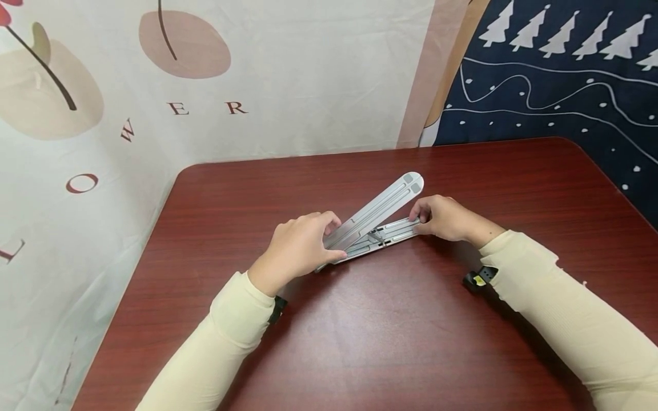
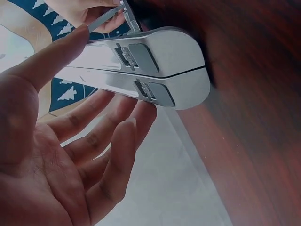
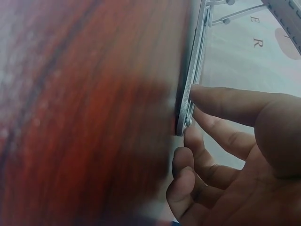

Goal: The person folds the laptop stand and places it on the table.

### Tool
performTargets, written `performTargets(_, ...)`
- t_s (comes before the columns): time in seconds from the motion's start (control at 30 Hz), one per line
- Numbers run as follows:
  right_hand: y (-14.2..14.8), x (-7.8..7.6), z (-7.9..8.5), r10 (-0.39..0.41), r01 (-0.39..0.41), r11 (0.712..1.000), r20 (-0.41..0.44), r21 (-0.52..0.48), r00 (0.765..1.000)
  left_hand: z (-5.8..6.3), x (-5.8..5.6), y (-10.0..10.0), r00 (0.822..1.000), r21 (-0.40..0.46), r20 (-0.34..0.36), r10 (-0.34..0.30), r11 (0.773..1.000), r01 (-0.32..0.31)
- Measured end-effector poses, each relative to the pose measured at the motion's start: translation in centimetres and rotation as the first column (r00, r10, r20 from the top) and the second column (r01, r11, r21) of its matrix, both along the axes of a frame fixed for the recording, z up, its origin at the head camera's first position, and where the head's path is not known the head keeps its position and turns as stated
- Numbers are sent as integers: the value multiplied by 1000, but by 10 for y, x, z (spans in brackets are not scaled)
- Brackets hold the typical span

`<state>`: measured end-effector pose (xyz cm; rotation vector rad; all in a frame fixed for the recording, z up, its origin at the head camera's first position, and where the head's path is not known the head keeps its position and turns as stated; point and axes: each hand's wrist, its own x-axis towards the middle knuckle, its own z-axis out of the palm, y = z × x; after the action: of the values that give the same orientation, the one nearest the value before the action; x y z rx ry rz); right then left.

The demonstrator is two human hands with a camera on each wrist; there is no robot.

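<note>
A silver metal folding laptop stand [image 1: 381, 210] sits on the table, its upper arm raised at an angle from its lower arm [image 1: 402, 229]. My left hand [image 1: 298, 246] grips the joined end, thumb on the near side and fingers on the far side. The rounded end [image 2: 186, 54] shows grey pads and a split down the middle in the left wrist view. At the other end, my right hand [image 1: 446, 218] pinches the tip of the lower arm between thumb and fingers. In the right wrist view that lower arm [image 3: 186, 106] stands edge-on, close to the tabletop.
The reddish-brown wooden table [image 1: 360, 342] extends around the stand. Behind it hangs a white cloth [image 1: 319, 74] with letters and plant prints. A dark blue cloth [image 1: 545, 97] with white trees hangs at the right. Dark straps [image 1: 480, 278] sit at both wrists.
</note>
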<state>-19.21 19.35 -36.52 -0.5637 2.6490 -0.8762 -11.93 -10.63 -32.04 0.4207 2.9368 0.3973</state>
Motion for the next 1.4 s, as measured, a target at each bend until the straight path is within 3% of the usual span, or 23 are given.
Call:
performTargets(0.53,4,10,2,0,1,999,-21,39,1000,-2,-2,-1,1000,56,-13,-13,998,13)
performTargets(0.87,10,20,1,28,-29,999,5,21,1000,-6,-4,-4,999,100,29,-22,995,19)
performTargets(1.4,14,34,1,33,-33,999,16,-17,999,0,-16,-3,993,56,37,-114,992,112)
